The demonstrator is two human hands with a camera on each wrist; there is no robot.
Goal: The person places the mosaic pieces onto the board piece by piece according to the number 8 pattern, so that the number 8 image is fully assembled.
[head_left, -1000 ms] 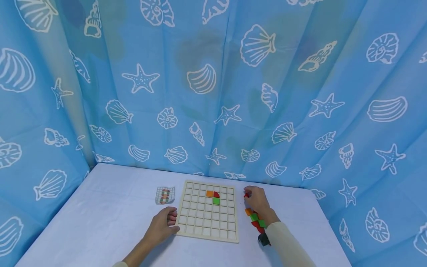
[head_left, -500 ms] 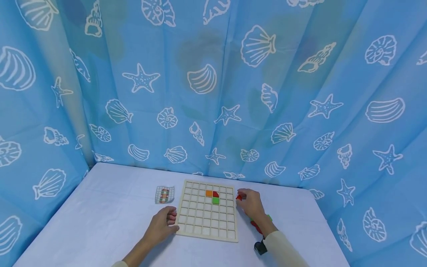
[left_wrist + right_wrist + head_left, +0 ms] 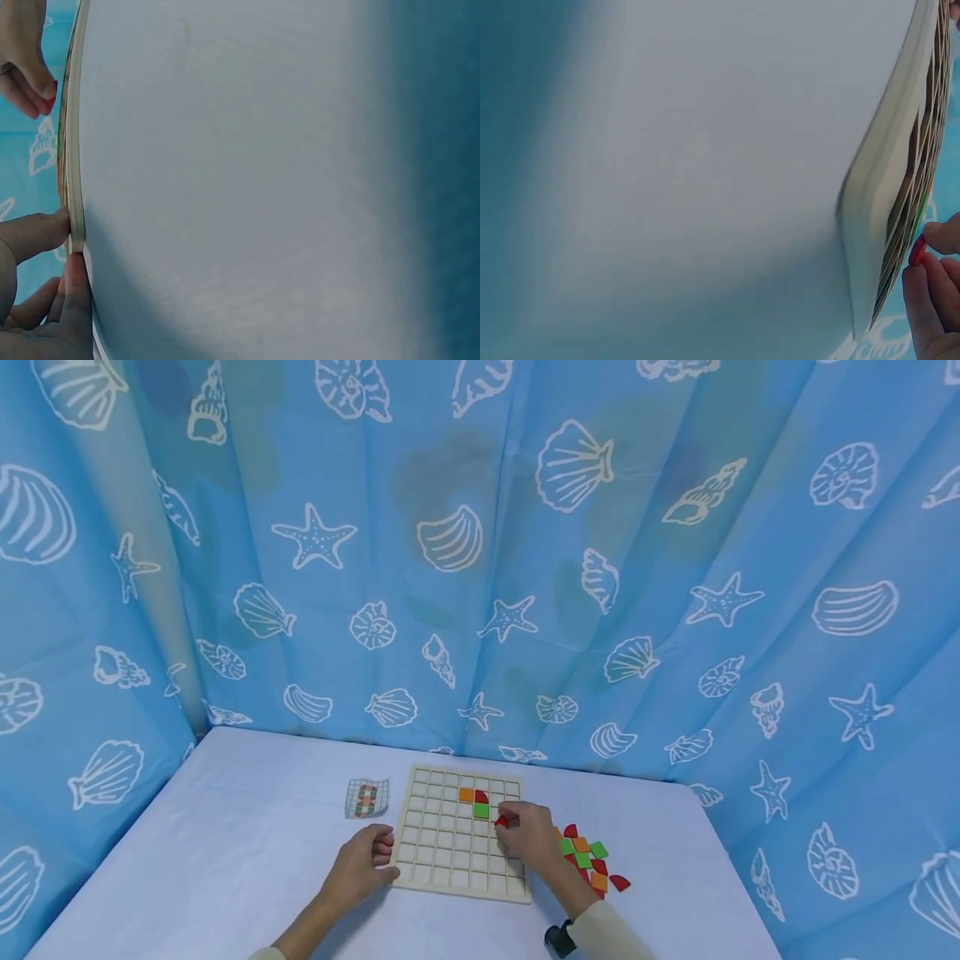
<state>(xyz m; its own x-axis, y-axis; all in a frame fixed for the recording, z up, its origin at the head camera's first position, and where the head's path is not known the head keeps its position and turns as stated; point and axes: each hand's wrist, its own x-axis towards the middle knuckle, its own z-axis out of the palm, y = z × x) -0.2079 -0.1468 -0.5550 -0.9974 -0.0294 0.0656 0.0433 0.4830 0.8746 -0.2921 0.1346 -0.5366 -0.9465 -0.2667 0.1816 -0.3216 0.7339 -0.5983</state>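
A pale wooden grid board [image 3: 442, 860] lies on the table. My left hand [image 3: 358, 867] grips its front left corner, and in the left wrist view the thumb [image 3: 46, 231] and a finger press on the board's edge. Over the right part of the board, my right hand [image 3: 531, 839] pinches a red quarter-round tile [image 3: 501, 821] between thumb and fingertips. That red tile [image 3: 917, 250] also shows in the right wrist view, just beside the board. Set in the grid's upper cells are an orange square tile [image 3: 467, 794], another red quarter-round tile [image 3: 482, 797] and a green square tile [image 3: 482, 811].
Right of the board lies a loose heap of red, green and orange tiles [image 3: 583, 860], partly behind my right forearm. A small pattern card [image 3: 367, 799] with a coloured grid is left of the board. A blue shell-print curtain [image 3: 450, 610] hangs behind the white table [image 3: 225, 827].
My right hand has moved left and nearer from beyond the tile heap to over the board, carrying the red tile. More of the heap is uncovered. My left hand has stayed at the corner.
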